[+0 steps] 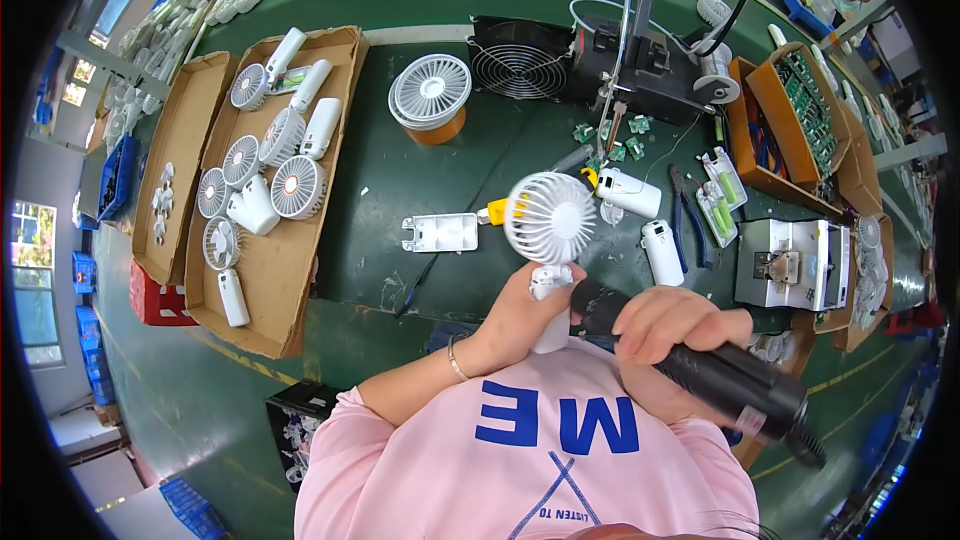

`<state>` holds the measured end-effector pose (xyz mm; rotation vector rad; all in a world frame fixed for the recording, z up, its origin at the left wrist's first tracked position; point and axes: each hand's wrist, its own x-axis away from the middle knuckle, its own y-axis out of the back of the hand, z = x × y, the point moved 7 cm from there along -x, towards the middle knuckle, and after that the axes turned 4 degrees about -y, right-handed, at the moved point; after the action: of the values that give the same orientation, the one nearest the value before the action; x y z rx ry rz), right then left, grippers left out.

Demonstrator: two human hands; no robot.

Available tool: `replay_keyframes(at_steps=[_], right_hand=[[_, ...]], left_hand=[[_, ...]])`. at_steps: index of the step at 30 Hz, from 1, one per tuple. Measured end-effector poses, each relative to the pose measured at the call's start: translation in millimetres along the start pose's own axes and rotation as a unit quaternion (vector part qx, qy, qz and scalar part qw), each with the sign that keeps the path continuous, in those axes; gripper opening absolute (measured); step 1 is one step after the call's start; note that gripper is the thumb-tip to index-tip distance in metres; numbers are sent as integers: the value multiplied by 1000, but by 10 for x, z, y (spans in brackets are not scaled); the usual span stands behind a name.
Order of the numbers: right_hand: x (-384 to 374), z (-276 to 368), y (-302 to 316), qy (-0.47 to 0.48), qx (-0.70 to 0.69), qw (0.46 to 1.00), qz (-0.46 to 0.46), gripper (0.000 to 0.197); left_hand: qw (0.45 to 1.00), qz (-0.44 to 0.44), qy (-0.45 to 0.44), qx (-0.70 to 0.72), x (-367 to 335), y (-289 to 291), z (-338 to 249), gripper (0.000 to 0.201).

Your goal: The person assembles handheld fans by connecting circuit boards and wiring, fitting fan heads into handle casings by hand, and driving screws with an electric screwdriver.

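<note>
At a green bench (365, 250), left fingers (518, 302) clasp the fan handle (550, 282), right fingers (652, 318) a black tool (735, 382)

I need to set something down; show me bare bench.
Mostly bare: green benchtop between the fan-filled cardboard box and open white casing, barring a small scrap. Crowded: right of the held fan, with white housings, pliers and circuit boards.
</note>
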<state>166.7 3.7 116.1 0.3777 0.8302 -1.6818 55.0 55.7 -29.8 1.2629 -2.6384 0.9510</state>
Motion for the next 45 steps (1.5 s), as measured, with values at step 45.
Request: replay_keyframes(at_steps=[45], right_hand=[[1031,-514,1634,-401,19,840,-365,43]], left_hand=[[969,42,23,242,-65,37,6,61]])
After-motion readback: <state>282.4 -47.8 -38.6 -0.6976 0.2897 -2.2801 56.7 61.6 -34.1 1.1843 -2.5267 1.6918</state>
